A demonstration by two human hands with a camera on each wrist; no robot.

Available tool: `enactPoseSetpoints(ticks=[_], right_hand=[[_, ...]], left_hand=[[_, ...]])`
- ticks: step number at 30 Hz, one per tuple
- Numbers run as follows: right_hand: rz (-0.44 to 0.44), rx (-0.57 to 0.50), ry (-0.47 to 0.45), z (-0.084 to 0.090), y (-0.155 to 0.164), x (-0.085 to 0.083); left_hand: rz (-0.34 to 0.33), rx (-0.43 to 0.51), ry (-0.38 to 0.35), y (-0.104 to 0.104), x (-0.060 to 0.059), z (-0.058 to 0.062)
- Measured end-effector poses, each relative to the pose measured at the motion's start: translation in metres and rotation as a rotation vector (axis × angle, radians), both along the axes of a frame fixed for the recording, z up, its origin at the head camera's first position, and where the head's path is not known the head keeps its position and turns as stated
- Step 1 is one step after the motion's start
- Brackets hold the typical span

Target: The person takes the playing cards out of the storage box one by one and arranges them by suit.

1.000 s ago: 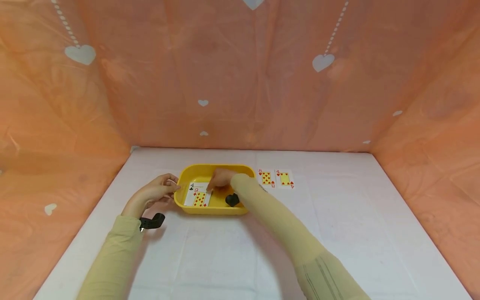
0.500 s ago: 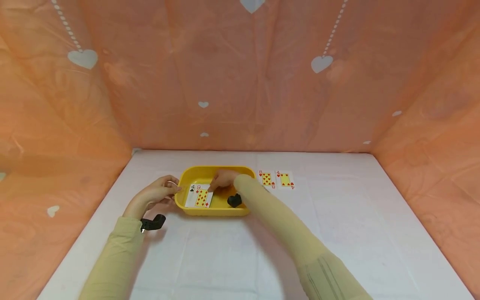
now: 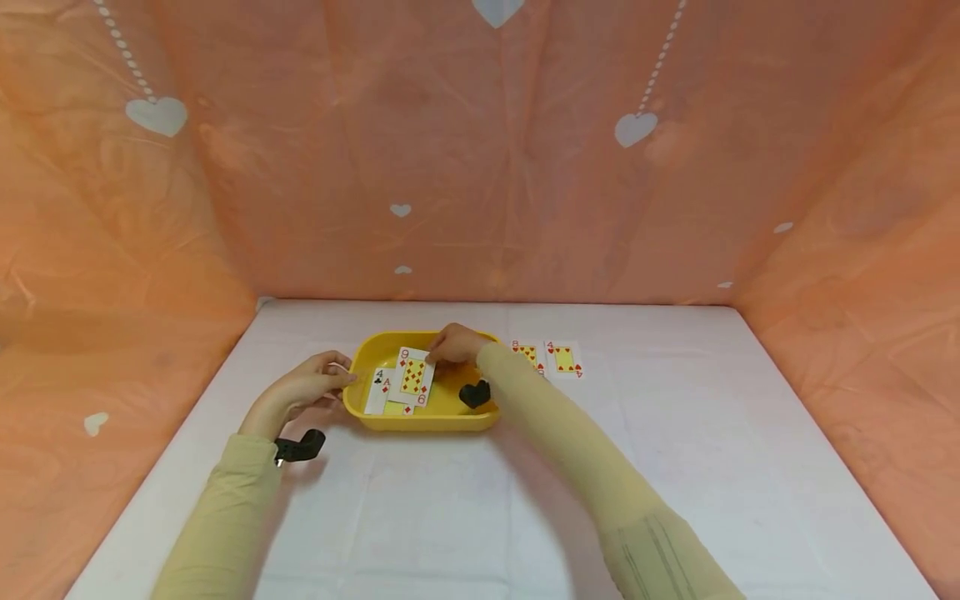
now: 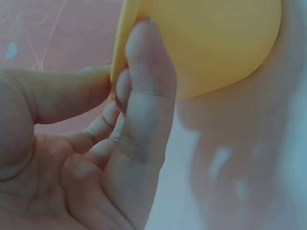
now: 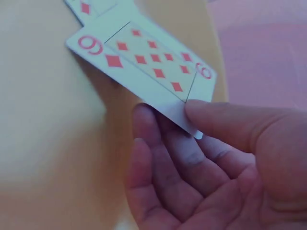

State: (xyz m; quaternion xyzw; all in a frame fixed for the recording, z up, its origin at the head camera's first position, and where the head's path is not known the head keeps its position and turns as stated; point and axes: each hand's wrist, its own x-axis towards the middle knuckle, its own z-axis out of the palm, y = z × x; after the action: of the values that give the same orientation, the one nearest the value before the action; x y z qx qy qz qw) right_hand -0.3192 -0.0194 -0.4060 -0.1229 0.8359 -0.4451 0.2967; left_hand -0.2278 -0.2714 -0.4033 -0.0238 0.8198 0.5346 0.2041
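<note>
A nine of diamonds playing card [image 3: 413, 377] is pinched at its right edge between the thumb and fingers of my right hand [image 3: 456, 344]. In the right wrist view the same nine of diamonds [image 5: 153, 60] shows tilted, raised off the floor of the yellow tub [image 3: 427, 423]. My left hand [image 3: 311, 382] grips the tub's left rim, thumb on one side of the wall and fingers on the other in the left wrist view. Beneath the held card lie a four of clubs [image 3: 376, 396] and an ace of diamonds [image 3: 386, 393], which is partly covered.
On the white table [image 3: 420, 517], right of the tub, lie an eight of hearts [image 3: 524, 353], partly behind my right forearm, and a four of hearts [image 3: 564, 359]. Orange sheets with hearts [image 3: 480, 167] wall the table at the back and sides.
My right hand has lifted the nine of diamonds from the pile and drawn it up and slightly right, baring the ace of diamonds. My left hand stays at the tub's rim.
</note>
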Motion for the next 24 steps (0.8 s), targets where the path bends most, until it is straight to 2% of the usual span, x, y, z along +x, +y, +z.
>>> enactPoseSetpoints(ticks=[10, 17, 24], right_hand=[[-0.058, -0.178, -0.130, 0.022, 0.022, -0.007], [-0.047, -0.261, -0.105, 0.038, 0.047, -0.010], [-0.090, -0.290, -0.073, 0.046, 0.084, -0.015]], left_hand=[[-0.008, -0.005, 0.000, 0.000, -0.001, 0.001], [-0.004, 0.004, 0.006, -0.001, -0.002, 0.000], [-0.003, -0.003, 0.002, -0.003, -0.002, 0.000]])
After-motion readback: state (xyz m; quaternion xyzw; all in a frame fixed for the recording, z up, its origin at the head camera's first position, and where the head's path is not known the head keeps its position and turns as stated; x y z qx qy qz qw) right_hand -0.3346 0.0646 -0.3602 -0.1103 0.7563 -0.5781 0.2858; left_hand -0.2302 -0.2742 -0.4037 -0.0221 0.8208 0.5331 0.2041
